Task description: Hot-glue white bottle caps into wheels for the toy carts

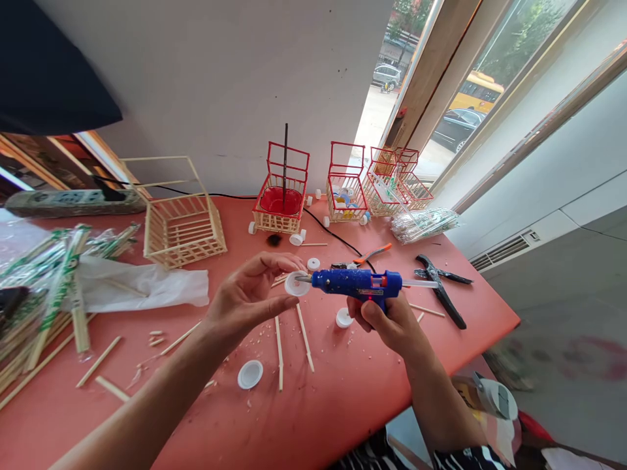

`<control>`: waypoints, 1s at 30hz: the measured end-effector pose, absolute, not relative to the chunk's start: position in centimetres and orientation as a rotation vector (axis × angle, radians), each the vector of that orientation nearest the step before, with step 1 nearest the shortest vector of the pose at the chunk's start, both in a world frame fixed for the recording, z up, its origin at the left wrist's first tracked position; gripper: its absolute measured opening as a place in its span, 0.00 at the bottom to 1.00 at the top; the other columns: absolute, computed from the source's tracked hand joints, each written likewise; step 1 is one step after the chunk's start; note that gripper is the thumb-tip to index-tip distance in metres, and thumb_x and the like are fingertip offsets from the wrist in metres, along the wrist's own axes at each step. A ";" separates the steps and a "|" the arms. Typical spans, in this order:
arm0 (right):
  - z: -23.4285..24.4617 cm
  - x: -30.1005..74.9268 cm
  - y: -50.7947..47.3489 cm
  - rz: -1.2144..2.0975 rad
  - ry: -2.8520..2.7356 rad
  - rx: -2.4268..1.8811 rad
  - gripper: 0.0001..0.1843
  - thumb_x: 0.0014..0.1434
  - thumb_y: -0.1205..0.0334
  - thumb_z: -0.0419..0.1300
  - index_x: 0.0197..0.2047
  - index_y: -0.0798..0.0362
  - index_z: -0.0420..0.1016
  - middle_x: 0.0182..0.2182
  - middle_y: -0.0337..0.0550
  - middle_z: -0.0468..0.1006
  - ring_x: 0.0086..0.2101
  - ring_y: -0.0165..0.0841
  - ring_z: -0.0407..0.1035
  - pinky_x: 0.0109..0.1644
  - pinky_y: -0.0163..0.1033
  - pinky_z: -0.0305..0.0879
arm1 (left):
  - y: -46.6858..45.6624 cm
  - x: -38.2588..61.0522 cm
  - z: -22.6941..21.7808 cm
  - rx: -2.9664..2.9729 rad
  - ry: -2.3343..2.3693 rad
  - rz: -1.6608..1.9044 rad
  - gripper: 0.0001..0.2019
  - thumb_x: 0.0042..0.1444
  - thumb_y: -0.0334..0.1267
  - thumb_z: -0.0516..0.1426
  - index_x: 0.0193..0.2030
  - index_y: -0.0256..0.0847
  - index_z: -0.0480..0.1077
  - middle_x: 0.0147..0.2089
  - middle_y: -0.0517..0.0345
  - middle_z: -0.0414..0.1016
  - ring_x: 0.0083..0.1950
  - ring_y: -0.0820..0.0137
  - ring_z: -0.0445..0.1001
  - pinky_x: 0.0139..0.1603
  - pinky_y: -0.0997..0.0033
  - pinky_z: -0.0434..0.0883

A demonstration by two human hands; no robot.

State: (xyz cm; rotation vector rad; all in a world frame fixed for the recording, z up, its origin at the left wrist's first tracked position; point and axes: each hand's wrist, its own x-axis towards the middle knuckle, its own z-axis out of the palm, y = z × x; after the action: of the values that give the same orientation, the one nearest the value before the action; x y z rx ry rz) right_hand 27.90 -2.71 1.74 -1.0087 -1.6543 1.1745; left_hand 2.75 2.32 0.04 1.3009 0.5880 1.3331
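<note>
Between its thumb and fingers, my left hand [252, 287] holds a white plastic bottle cap [296, 287] above the table, its hollow side turned up toward me. My right hand [385, 320] is wrapped round the grip of a blue hot glue gun [355, 282], with a clear glue stick [420, 284] poking out of its back end. The metal nozzle points left and overlaps the cap; whether it touches is hard to tell. Below lie another white cap [250, 375] and a smaller white cap [344, 318], with bamboo sticks [304, 339] between them.
Small stick-built carts [281, 189] with red trim line the back by the wall. A plain stick basket [185, 225] stands left of them. Wrapped chopsticks [73, 281] pile up at far left. Black-handled cutters [443, 290] and orange-handled pliers [372, 253] lie at right.
</note>
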 end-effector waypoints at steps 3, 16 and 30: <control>2.0 27.8 -2.7 1.157 -1.667 -1.015 0.29 0.71 0.37 0.58 0.32 0.55 0.72 0.23 0.36 0.65 0.22 0.26 0.56 0.26 0.37 0.51 | 2.4 2.7 -0.1 1.327 0.589 1.346 0.14 0.50 0.32 0.74 0.43 0.45 0.82 0.45 0.54 0.83 0.53 0.61 0.80 0.61 0.59 0.74; 2.1 28.1 -2.8 1.117 -1.680 -1.075 0.29 0.69 0.35 0.59 0.33 0.54 0.72 0.23 0.37 0.65 0.23 0.29 0.57 0.27 0.38 0.52 | 2.3 2.6 0.4 1.339 0.638 1.355 0.12 0.51 0.33 0.73 0.42 0.45 0.82 0.44 0.53 0.84 0.52 0.60 0.81 0.60 0.58 0.75; 2.0 28.2 -2.9 1.108 -1.688 -1.094 0.29 0.69 0.35 0.59 0.33 0.55 0.73 0.23 0.36 0.65 0.23 0.28 0.57 0.27 0.38 0.52 | 2.4 2.6 0.3 1.412 0.675 1.369 0.13 0.51 0.36 0.74 0.43 0.46 0.81 0.46 0.53 0.84 0.54 0.57 0.80 0.63 0.52 0.73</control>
State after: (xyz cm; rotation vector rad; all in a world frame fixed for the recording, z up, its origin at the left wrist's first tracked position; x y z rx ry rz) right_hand 28.18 -2.87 2.04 -1.0942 -1.6884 1.1075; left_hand 2.65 2.36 0.27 1.4120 0.6755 1.3692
